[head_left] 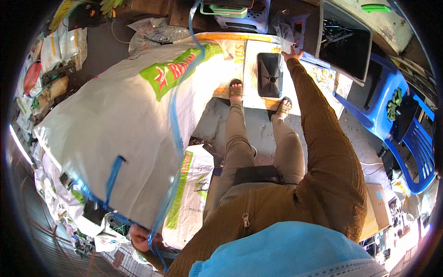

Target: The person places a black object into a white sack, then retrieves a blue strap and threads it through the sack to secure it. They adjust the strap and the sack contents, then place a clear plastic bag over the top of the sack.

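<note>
My right arm stretches forward, and my right hand (291, 54) has its fingers apart beside a clear plastic bag (284, 33); whether they touch it is not clear. Just left of that hand a black rectangular part with a round dark centre (270, 74) lies on a flattened white and orange sack (251, 51). My left hand (140, 237) is low at the left, blurred, its fingers mostly hidden. A blue plastic strip (174, 115) hangs from above and crosses in front of it. Close to that hand is a large white sack (115, 120) with a green and red print.
A black bin (344, 44) holding dark slender pieces stands right of my right hand. Blue plastic chairs (390, 97) are at the right, one with green gloves (394, 104) on it. A blue stool (244, 18) is ahead. A smaller printed sack (189, 194) lies beside my legs.
</note>
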The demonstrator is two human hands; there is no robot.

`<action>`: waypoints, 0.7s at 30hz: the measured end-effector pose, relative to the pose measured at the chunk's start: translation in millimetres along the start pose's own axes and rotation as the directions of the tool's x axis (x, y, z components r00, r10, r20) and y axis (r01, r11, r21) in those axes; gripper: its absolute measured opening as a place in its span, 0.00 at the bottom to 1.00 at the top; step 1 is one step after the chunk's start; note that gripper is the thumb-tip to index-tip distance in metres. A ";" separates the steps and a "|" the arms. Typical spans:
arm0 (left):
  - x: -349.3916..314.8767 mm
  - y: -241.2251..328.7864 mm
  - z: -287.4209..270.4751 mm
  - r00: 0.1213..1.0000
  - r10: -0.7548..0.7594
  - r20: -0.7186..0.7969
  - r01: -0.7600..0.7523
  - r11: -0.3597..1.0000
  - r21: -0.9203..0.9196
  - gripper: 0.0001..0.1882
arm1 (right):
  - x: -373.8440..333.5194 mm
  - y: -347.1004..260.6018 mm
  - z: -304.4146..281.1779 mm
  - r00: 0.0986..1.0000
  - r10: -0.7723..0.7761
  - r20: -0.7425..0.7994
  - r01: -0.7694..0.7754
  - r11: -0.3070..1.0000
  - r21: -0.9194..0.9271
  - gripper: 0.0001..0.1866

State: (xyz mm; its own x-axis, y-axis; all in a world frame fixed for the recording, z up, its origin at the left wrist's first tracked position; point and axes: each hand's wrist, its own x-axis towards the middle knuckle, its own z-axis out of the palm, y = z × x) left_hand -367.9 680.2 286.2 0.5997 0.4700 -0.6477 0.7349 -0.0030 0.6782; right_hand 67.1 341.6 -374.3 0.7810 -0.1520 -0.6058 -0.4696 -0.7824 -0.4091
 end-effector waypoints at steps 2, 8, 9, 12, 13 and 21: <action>4.3 1.6 1.6 1.000 0.003 -0.012 -0.003 0.999 0.048 0.09 | 15.2 -11.5 6.5 0.995 0.097 0.005 -0.097 0.977 0.189 0.45; 4.8 7.1 2.8 0.997 0.078 -0.001 -0.077 0.987 0.140 0.07 | 27.1 -28.5 8.9 0.957 0.021 0.290 -0.205 0.754 0.624 0.41; 2.6 7.5 2.9 0.993 0.117 0.018 -0.119 0.980 0.160 0.07 | 20.6 -30.7 7.1 0.944 0.043 0.327 -0.266 0.686 0.678 0.40; -4.2 11.9 5.8 0.961 0.266 0.070 -0.274 0.949 0.156 0.07 | -22.9 -42.2 -5.8 0.934 -0.358 -0.021 0.346 0.883 0.316 0.38; -5.2 13.7 8.9 0.988 0.155 0.005 -0.154 0.981 0.116 0.08 | -45.7 -47.8 -16.4 0.926 -0.378 -0.028 0.373 0.895 0.244 0.38; -32.4 54.3 62.1 0.966 0.233 -0.116 -0.245 0.964 -0.104 0.11 | -261.7 -141.1 -258.0 0.513 -0.803 -0.304 0.813 0.568 -0.127 0.21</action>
State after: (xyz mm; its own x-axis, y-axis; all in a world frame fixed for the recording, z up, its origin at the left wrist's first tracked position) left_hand -327.8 610.0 322.5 0.7136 0.5554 -0.4271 0.5285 -0.0265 0.8485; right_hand 35.2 336.0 18.0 0.9027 0.3668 0.2251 0.4210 -0.6444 -0.6384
